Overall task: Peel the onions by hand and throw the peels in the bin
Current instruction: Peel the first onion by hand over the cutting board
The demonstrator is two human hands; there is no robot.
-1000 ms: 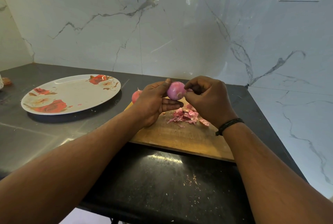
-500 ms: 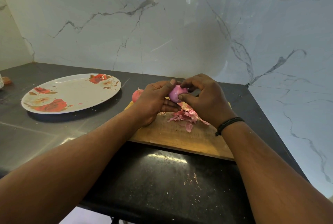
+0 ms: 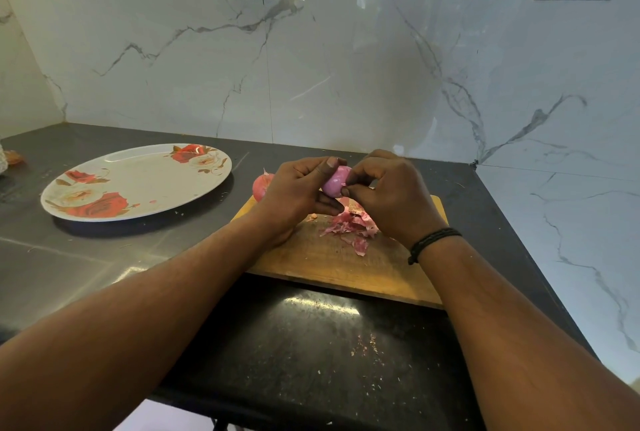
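Head view: the left hand [image 3: 294, 193] holds the onion [image 3: 336, 181] above the cutting board [image 3: 332, 262], and the right hand [image 3: 388, 193], which picked at its side a second ago, now pinches a flake of skin at its end, so peeling continues. Count: two onions, the second onion [image 3: 261, 184] on the counter [image 3: 104, 257] behind the left hand; one pile of peels [image 3: 351, 226]; one plate [image 3: 135, 183]; no bin visible.

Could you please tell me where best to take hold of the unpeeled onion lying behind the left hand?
Probably around the round belly of the unpeeled onion, coming from above and the left: its pointed tip stands up, and the left hand blocks its right side.
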